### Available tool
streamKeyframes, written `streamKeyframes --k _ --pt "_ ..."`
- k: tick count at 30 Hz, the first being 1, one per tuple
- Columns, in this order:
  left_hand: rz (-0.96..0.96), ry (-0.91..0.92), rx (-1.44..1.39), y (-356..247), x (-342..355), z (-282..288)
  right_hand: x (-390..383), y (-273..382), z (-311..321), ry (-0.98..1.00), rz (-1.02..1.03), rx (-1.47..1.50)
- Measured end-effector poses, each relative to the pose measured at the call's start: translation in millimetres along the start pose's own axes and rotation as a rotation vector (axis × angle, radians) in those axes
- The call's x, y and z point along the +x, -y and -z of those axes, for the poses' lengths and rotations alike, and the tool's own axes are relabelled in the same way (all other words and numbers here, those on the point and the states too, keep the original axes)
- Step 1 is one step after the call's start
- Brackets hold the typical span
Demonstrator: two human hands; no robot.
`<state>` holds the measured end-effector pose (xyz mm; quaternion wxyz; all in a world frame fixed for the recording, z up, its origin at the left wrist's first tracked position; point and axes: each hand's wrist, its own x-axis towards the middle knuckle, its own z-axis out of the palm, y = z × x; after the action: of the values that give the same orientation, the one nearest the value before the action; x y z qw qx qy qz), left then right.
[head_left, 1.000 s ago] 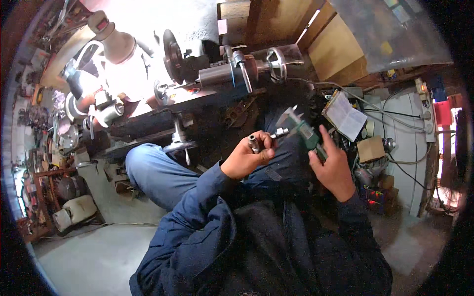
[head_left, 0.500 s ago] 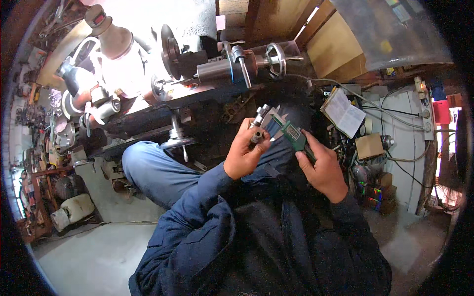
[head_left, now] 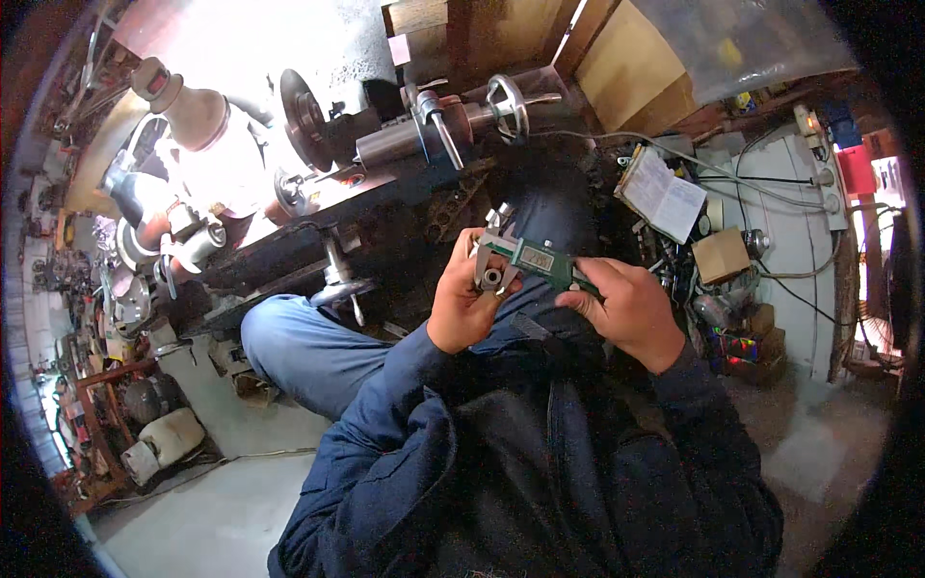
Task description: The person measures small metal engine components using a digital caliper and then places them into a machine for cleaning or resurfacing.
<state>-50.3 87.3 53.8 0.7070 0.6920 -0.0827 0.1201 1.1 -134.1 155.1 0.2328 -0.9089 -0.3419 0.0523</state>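
Note:
My left hand (head_left: pixel 464 297) is closed around a shiny metal part (head_left: pixel 492 277) with a round, bored end facing up. Its other end pokes out beyond my fingers. In my right hand (head_left: pixel 631 310) is a digital caliper (head_left: pixel 540 261) with a green body and a small display. The caliper lies nearly level across my lap, its jaws spread on either side of the part's round end. Whether both jaws touch the metal is too small to tell.
A lathe stands ahead, with its tailstock (head_left: pixel 395 143) and handwheel (head_left: pixel 509 108); a lamp (head_left: pixel 188 111) glares at its left. To the right are an open notebook (head_left: pixel 665 193), a cardboard box (head_left: pixel 720 255) and cables. A canister (head_left: pixel 173 438) lies at lower left.
The caliper has moved left and turned closer to level, and its jaws now straddle the metal part's end. My left hand has tilted that end upward. The whole view has shifted slightly.

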Motion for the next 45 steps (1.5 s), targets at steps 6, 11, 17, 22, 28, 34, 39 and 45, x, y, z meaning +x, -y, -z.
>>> streamKeyframes --k 6,11,17,22,28,34,39,45 --pt "-0.062 -0.030 0.049 -0.5 -1.5 -1.6 -0.2 0.7 4.5 -0.053 0.060 -0.028" --pt "-0.045 -0.056 0.116 -0.2 -3.9 -1.9 -2.2 1.7 7.7 -0.066 0.077 -0.085" --pt "0.036 -0.059 0.002 0.3 -3.4 -3.8 -2.6 0.5 9.3 -0.071 0.089 -0.157" --pt "-0.007 -0.038 -0.005 0.2 -0.3 2.2 -3.1 -1.8 10.9 -0.087 0.074 -0.162" --pt "-0.049 -0.063 -0.032 1.1 4.6 5.8 -5.1 -2.9 14.1 -0.073 -0.006 -0.153" --pt "0.083 -0.046 -0.094 1.6 1.1 2.6 0.5 3.6 10.8 -0.266 -0.106 0.086" --pt "0.300 -0.049 -0.629 5.4 -1.8 2.5 -13.3 -20.5 15.8 -0.350 -0.300 0.317" --pt "0.463 -0.023 -1.130 6.4 -5.7 9.9 -28.7 -66.5 16.1 -0.669 -0.454 0.663"
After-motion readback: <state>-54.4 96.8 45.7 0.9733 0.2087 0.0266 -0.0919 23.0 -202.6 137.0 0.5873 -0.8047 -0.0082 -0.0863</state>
